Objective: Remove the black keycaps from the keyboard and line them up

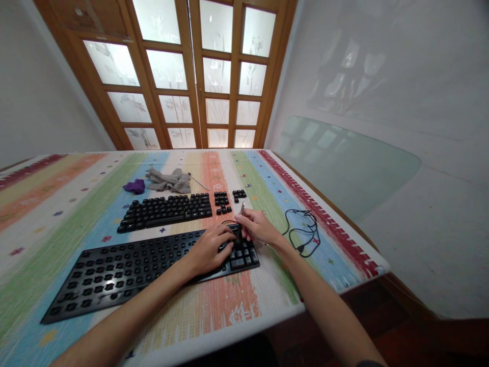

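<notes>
A black keyboard (pixel 153 265) lies across the table in front of me. Most of its left and middle part has bare key sockets, while keycaps (pixel 237 263) sit on the number pad at the right end. My left hand (pixel 212 244) rests over that end, thumb and fingers apart, fingertips at the number pad. Just beyond it, my right hand (pixel 257 224) is closed round a thin metal tool (pixel 242 206) pointing upward; its lower end is hidden by my fingers, so I cannot tell its exact kind.
Loose black keycaps (pixel 168 210) stand in keyboard order behind the keyboard, with smaller groups (pixel 221 199) to their right. Farther back lie a grey cloth (pixel 168 181), a purple cloth (pixel 134 186) and a thin stick-like tool (pixel 198 181). A coiled black cable (pixel 305 229) lies right.
</notes>
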Demonstrator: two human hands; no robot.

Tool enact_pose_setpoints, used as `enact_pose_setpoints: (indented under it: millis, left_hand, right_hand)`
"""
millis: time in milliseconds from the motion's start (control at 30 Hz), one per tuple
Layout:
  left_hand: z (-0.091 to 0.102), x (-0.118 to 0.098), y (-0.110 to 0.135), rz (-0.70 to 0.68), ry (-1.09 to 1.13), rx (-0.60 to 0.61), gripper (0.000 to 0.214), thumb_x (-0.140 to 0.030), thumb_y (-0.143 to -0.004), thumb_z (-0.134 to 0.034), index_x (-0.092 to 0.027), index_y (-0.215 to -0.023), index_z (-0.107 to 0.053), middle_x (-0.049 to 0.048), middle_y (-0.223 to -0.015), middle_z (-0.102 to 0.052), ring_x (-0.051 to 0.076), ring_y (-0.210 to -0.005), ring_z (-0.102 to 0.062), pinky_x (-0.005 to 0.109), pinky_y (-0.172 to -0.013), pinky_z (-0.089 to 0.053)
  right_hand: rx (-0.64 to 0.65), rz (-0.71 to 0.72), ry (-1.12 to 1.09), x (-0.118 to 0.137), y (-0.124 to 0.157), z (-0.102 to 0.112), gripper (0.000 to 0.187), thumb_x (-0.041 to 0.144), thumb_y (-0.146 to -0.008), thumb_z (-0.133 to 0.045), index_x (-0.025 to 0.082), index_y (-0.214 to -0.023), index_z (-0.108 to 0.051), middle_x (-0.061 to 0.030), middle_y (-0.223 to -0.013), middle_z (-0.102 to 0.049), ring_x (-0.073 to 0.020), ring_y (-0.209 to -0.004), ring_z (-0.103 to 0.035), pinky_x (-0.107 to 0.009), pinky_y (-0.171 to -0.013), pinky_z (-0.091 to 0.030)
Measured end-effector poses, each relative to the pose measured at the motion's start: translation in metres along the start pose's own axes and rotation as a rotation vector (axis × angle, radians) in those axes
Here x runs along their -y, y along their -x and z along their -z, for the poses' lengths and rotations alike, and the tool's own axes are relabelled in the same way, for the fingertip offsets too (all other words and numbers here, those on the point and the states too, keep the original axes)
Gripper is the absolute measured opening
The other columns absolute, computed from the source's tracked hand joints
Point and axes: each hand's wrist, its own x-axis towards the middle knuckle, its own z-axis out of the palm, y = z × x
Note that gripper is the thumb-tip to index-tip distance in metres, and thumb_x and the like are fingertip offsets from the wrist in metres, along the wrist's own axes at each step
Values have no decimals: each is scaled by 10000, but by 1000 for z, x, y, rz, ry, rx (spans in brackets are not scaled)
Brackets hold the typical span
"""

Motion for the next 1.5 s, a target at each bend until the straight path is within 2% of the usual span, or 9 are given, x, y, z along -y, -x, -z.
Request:
enact_pose_setpoints:
  millis: [300,567,800,900,1067,1233,1367,1500]
  left_hand:
    - [6,-2,-2,20,11,-33,150,-296,-921,-576,-175,-993,-627,69,-955,-657,227,-931,-593,407,-864,-471]
    - [21,0,-11,68,97,17,136,-323,-926,-593,-189,-924,-616,34,-899,-658,190,-857,-596,340,-804,-469]
    - [32,3,-16,187,145,-112,192,-364,-921,-579,-176,-915,-618,25,-841,-647,158,-748,-587,279,-689,-472]
    - [34,2,-20,215,197,-141,183,-357,-911,-589,-177,-917,-621,22,-844,-653,151,-740,-596,275,-690,-488]
    - [29,2,-24,308,434,-155,185,-353,-888,-619,-181,-953,-596,22,-879,-663,156,-792,-640,283,-718,-525]
    - [22,6,-27,397,775,-220,318,-404,-806,-720,-173,-964,-568,13,-849,-642,146,-746,-640,294,-715,-543]
    - [21,7,-31,451,930,-233,388,-393,-759,-777,-162,-1012,-593,8,-828,-644,132,-723,-628,284,-730,-524]
    - [22,4,-35,527,1081,-290,405,-361,-694,-836,-158,-979,-632,6,-828,-645,117,-713,-608,248,-683,-490]
  right_hand:
    - [-17,36,-60,4,1,2,324,490,-876,-570,182,-787,-519,45,-517,-584,-86,-371,-510,-174,-345,-367]
    - [-27,111,-127,5,2,4,342,511,-883,-566,177,-822,-526,35,-544,-599,-91,-386,-528,-187,-358,-399]
    - [-34,164,-288,3,-1,5,384,553,-878,-569,173,-887,-512,26,-628,-634,-102,-393,-583,-203,-367,-456]
    - [-24,177,-335,3,-2,5,386,553,-876,-578,174,-912,-513,22,-666,-640,-107,-405,-599,-215,-377,-484]
    - [-19,203,-381,4,-2,5,369,529,-878,-597,175,-956,-530,19,-698,-645,-111,-433,-622,-221,-400,-513]
    - [-27,234,-416,6,0,7,334,501,-890,-598,182,-966,-530,21,-710,-649,-114,-442,-632,-222,-408,-517]
    - [-8,239,-421,8,2,9,298,468,-909,-583,189,-999,-530,16,-737,-662,-113,-455,-638,-229,-427,-522]
    - [13,247,-410,9,3,9,284,454,-921,-568,198,-1033,-523,2,-784,-682,-112,-470,-645,-227,-432,-519]
